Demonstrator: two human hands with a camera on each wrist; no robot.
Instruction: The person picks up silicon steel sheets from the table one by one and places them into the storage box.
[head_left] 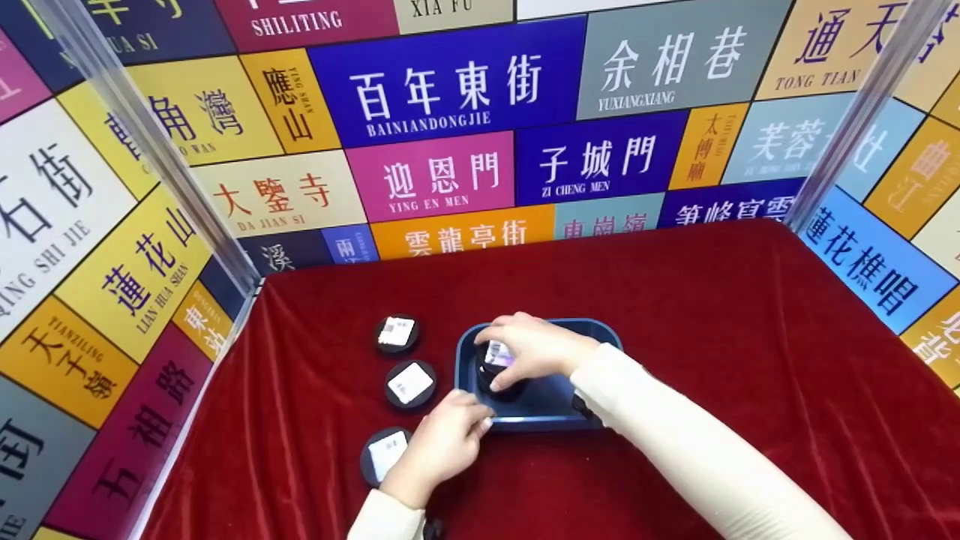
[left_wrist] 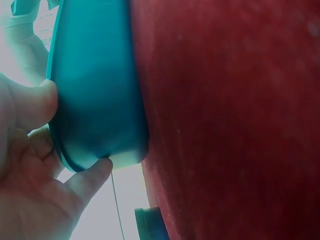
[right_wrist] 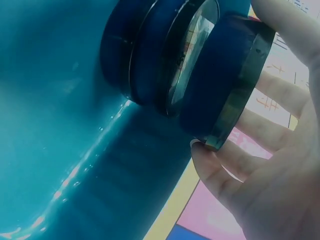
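My right hand [head_left: 536, 346] reaches over the left part of a dark blue tray [head_left: 551, 425] and grips a round black disc [right_wrist: 227, 80] by its edge, thumb on one side and fingers on the other. The held disc tilts just above a stack of similar discs [right_wrist: 150, 50] standing inside the tray. A pale label shows on the stack's uppermost disc in the right wrist view. At the tray's near left corner, my left hand [head_left: 450, 435] holds the rim, its thumb [left_wrist: 42, 102] on one wall and another finger [left_wrist: 95, 175] around the corner.
Left of the tray, three black discs with white labels lie in a rough column: a far one [head_left: 397, 334], a middle one [head_left: 410, 385] and a near one [head_left: 386, 454], partly behind my left hand. Red cloth [head_left: 690, 322] covers the table. Sign-covered panels [head_left: 442, 90] rise behind.
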